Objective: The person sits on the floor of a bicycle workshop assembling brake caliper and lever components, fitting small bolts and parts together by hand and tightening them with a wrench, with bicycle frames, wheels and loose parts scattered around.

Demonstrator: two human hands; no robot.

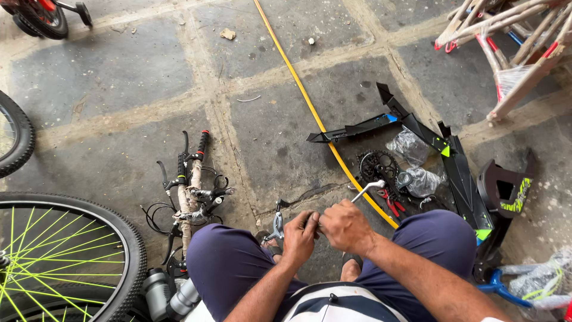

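My left hand (pixel 300 234) and my right hand (pixel 344 226) meet between my knees, both closed around a small dark part that my fingers hide. A silver L-shaped wrench (pixel 367 190) sticks up and to the right out of my right fist. A silver and black brake lever (pixel 277 223) lies on the floor just left of my left hand. I am crouched, with my purple trousers at the bottom of the view.
Handlebars (pixel 192 179) with black grips and cables lie at my left knee. A wheel with green spokes (pixel 65 253) fills the lower left. Black mudguards (pixel 417 128), a chainring (pixel 378 165), red pliers (pixel 390 203) and a yellow hose (pixel 304 95) lie to the right. Wrapped frames (pixel 512 48) stand top right.
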